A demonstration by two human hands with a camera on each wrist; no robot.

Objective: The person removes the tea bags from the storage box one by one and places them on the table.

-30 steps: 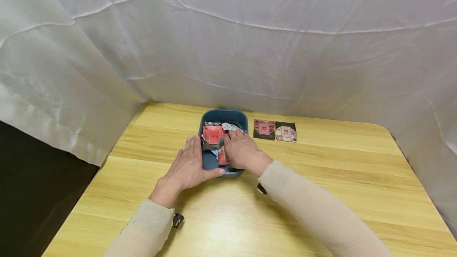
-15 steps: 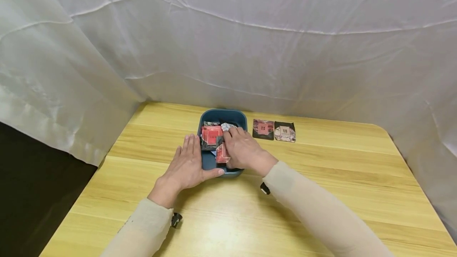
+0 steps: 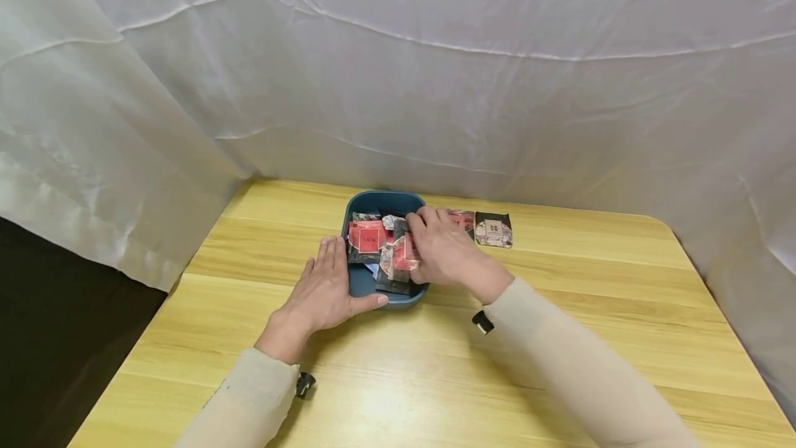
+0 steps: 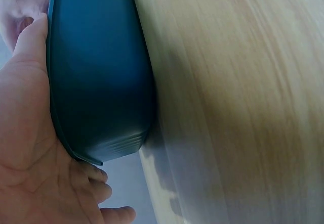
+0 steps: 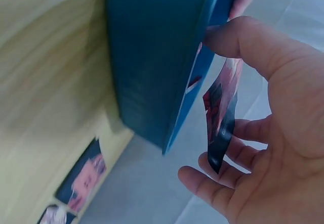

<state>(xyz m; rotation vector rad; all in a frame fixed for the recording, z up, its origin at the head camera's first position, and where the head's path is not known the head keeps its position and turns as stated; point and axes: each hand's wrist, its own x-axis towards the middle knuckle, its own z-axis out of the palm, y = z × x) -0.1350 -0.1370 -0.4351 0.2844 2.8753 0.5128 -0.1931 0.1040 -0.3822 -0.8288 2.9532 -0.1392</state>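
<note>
My left hand (image 3: 323,289) lies with straight fingers along the left rim of a dark blue plastic bin (image 3: 361,285), its thumb stretched over the front rim. The left wrist view shows that palm against the rim of the bin (image 4: 101,72). Above the bin's right side my right hand (image 3: 449,244) pinches a black-and-red sachet (image 3: 406,252), also seen hanging at the fingers in the right wrist view as a thin sachet (image 5: 221,113). Inside the bin are several more, among them a red sachet (image 3: 367,238) at the left and a dark sachet (image 3: 393,286) at the front.
Right of the bin, a red-and-black sachet (image 3: 463,218), partly behind my right hand, lies beside a black-and-pale sachet (image 3: 494,229). The wooden table (image 3: 560,337) ends at a pale curtain (image 3: 398,88) behind.
My right hand has risen and moved right with the sachet, uncovering other sachets in the bin. My left hand stays on the rim.
</note>
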